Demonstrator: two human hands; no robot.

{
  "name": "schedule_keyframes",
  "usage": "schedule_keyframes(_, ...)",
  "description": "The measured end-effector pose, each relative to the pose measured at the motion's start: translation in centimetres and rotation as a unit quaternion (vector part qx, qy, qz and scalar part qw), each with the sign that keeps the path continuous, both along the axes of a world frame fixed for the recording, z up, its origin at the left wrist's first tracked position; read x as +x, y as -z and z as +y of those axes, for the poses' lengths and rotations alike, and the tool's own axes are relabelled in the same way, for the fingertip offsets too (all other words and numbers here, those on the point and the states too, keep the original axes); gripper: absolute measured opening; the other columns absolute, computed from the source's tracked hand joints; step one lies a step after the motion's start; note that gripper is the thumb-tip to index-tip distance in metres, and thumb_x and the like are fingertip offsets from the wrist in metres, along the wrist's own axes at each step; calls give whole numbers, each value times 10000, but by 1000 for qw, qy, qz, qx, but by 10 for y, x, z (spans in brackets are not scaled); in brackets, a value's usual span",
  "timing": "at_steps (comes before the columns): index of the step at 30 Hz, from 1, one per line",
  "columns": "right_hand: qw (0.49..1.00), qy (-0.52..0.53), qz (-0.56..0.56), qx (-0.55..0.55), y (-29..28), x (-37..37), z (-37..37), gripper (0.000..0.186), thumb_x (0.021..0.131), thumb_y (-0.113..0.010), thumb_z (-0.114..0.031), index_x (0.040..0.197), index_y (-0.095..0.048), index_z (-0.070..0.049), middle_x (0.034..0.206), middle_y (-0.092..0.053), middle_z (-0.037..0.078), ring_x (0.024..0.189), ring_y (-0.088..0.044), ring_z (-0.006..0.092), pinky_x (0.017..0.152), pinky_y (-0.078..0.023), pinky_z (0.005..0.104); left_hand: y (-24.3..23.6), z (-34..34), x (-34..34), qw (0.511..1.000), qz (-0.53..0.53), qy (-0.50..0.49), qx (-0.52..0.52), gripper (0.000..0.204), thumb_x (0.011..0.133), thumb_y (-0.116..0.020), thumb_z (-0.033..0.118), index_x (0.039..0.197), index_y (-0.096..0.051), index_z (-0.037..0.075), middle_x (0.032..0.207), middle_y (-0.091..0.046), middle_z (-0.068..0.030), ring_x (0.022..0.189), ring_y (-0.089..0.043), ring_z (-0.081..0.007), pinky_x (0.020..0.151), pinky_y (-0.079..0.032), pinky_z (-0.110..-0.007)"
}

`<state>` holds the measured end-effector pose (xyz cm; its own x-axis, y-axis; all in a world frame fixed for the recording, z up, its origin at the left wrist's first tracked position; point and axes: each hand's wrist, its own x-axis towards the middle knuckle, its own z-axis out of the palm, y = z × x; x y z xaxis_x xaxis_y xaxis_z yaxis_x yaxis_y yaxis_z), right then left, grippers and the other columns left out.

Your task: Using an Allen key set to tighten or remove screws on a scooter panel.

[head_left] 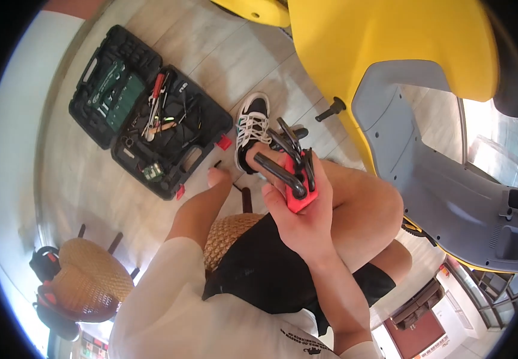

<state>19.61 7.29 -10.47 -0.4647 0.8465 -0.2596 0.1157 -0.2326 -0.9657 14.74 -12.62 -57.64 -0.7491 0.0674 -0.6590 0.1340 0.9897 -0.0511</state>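
My right hand (304,222) is closed round a red hex key holder (298,200), raised over my bent knee. Several thick black hex keys (277,170) stand out of it at different angles. My left hand (218,178) is lower and to the left, near the front corner of the open tool case (208,125). Its fingers are closed, and a thin black piece (217,164), apparently a hex key, sticks out of them; most of it is hidden. Pliers, a red-handled tool (158,84) and other hand tools lie jumbled in the case.
A yellow and grey machine body (385,113) fills the right side, with a black bolt-like peg (331,110) jutting from its edge. My shoe (252,128) stands on the floor between case and machine. Woven stools (88,278) stand at the lower left; another is under me.
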Motion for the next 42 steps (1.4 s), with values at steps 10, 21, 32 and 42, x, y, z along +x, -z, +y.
schedule_keyframes(10,973,58,-50,219,-21,0,-13,287,748,-679,42,1006,-562,-8,811,-594,45,710,-555,98,670,-470,238,-252,48,-118,850,-30,27,525,230,843,-671,64,1011,-519,24,734,-616,-105,719,-675,-221,640,-547,-371)
schedule_keyframes(21,907,136,-40,396,-138,99,-55,246,754,-682,21,967,-572,-30,789,-591,106,681,-577,290,662,-482,311,-688,112,-74,339,-324,279,838,250,948,-616,49,1140,-456,38,949,-590,-166,821,-667,-313,727,-595,-431)
schedule_keyframes(32,965,121,-13,231,-173,252,-141,190,717,-637,30,859,-518,-12,725,-466,80,649,-420,197,618,-400,279,-727,127,77,321,-476,415,706,221,951,-586,10,1124,-453,43,981,-586,-148,887,-658,-324,817,-555,-487)
schedule_keyframes(42,976,122,94,153,-144,306,-175,254,728,-591,81,973,-591,10,864,-564,40,803,-524,113,738,-441,246,-729,113,139,306,-533,493,616,239,914,-576,-63,1103,-465,33,983,-599,-161,910,-666,-322,840,-550,-459)
